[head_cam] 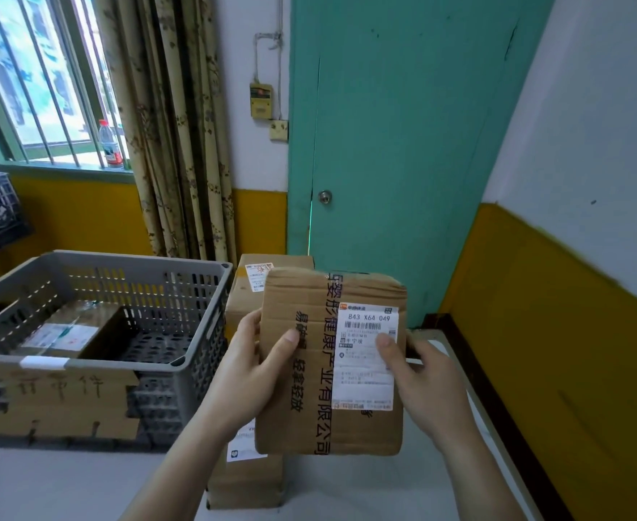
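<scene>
We grip the cardboard parcel [294, 291] between our left hand [249, 366] and right hand [431, 385], thumbs on its front. It seems light, stiff and perhaps fragile; the side edges are the safest hold.

Bright daylight enters through the window [27, 80] at upper left, overexposing it, while wide-angle distortion bends the slightly blurred edges.

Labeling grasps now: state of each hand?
Left hand: grips the cardboard parcel by its left edge.
Right hand: grips its right edge, thumb on the label.
</scene>
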Available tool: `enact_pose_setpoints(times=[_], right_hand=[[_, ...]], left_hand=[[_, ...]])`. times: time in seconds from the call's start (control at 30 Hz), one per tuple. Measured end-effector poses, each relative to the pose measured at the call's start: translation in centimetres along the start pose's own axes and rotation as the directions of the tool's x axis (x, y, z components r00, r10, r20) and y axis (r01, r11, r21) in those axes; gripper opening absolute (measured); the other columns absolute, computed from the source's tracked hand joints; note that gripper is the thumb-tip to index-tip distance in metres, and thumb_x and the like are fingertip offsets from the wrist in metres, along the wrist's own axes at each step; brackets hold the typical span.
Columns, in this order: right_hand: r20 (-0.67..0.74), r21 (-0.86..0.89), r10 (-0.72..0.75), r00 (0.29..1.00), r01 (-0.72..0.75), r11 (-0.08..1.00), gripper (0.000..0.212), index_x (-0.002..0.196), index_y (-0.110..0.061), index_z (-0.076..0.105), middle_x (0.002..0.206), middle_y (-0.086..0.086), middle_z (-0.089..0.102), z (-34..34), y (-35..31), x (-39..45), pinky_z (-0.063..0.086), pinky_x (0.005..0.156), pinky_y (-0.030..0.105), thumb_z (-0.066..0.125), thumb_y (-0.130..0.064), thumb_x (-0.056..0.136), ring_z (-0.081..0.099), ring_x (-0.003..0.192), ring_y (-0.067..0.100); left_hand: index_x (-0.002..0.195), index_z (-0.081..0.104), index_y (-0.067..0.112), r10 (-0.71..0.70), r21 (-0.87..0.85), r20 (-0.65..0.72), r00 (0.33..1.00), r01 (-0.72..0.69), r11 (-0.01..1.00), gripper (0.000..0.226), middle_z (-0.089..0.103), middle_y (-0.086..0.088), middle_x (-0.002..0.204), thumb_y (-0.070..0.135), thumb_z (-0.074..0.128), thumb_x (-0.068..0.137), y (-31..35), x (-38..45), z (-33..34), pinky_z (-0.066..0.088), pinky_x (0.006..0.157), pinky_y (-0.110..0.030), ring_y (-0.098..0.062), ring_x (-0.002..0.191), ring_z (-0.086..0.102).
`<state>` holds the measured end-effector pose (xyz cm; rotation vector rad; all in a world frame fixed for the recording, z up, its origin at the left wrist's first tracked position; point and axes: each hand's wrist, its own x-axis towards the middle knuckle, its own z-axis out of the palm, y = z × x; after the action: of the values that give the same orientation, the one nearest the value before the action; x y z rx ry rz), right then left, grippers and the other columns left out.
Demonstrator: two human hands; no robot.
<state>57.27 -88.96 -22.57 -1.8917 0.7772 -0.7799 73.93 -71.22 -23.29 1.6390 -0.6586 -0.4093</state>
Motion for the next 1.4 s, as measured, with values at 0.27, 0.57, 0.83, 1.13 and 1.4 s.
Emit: enact_pose_setpoints(times=[0.27, 0.57, 0.83, 1.13, 1.4], right_hand=[[-0.102, -0.151, -0.059, 0.993, 0.043, 0.988, 0.054, 0.081, -0.033, 0.064, 0.078, -0.034, 0.068, 0.0, -1.1, 0.1, 0.043, 0.048, 0.011, 0.048, -0.084, 0.075, 0.066, 0.075, -0.009], [-0.080, -0.194, -0.107, 0.991, 0.090, 0.977, 0.037, 0.092, -0.054, 0.056, 0.093, -0.058, 0.049, -0.1, -2.4, 0.3, 0.041, 0.060, 0.015, 0.046, -0.086, 0.077, 0.058, 0.083, -0.019], [-0.079, -0.125, 0.010, 0.997, -0.020, 0.992, 0.081, 0.088, -0.030, 0.056, 0.077, -0.017, 0.067, -0.5, -2.6, 0.3, 0.039, 0.050, 0.013, 0.027, -0.102, 0.067, 0.061, 0.077, -0.012], [0.080, 0.139, 0.198, 0.977, -0.207, 0.968, 0.060, 0.108, -0.037, 0.062, 0.098, -0.011, 0.075, -0.1, -0.4, 1.0, 0.060, 0.087, 0.047, 0.059, -0.074, 0.061, 0.073, 0.095, 0.014], [0.066, 0.085, 0.139, 0.988, -0.144, 0.986, 0.057, 0.102, -0.040, 0.064, 0.093, -0.031, 0.072, -0.2, -0.4, 1.3, 0.059, 0.073, 0.028, 0.061, -0.084, 0.065, 0.072, 0.086, 0.000]], left_hand=[[0.108, 0.047, 0.027, 0.069, 0.081, -0.085, 0.994, -0.062, 0.995, 0.048, 0.074, 0.020, 0.093, 0.065, 0.062, 0.081, 1.0, -0.1, 0.7, 0.055, 0.061, -0.013, 0.006, 0.086, 0.070], [0.099, 0.045, 0.026, 0.089, 0.221, -0.162, 0.983, -0.051, 0.974, 0.060, 0.069, 0.007, 0.095, 0.079, 0.054, 0.074, 2.4, 0.5, 0.8, 0.055, 0.065, -0.030, -0.002, 0.081, 0.067], [0.099, 0.055, 0.017, -0.074, 0.036, -0.167, 0.983, 0.081, 0.996, 0.085, 0.065, 0.005, 0.093, 0.095, 0.034, 0.075, 2.8, 0.1, 0.7, 0.047, 0.064, -0.030, -0.008, 0.086, 0.063], [0.130, 0.057, 0.052, -0.154, -0.105, 0.033, 0.988, 0.156, 0.982, 0.043, 0.066, 0.005, 0.126, 0.055, 0.063, 0.088, 3.3, 0.4, -0.2, 0.060, 0.086, -0.040, -0.017, 0.104, 0.072], [0.122, 0.057, 0.033, -0.181, -0.094, 0.010, 0.983, 0.182, 0.979, 0.049, 0.071, 0.000, 0.119, 0.059, 0.071, 0.083, 3.2, 0.9, -0.1, 0.063, 0.085, -0.048, -0.020, 0.099, 0.076]])
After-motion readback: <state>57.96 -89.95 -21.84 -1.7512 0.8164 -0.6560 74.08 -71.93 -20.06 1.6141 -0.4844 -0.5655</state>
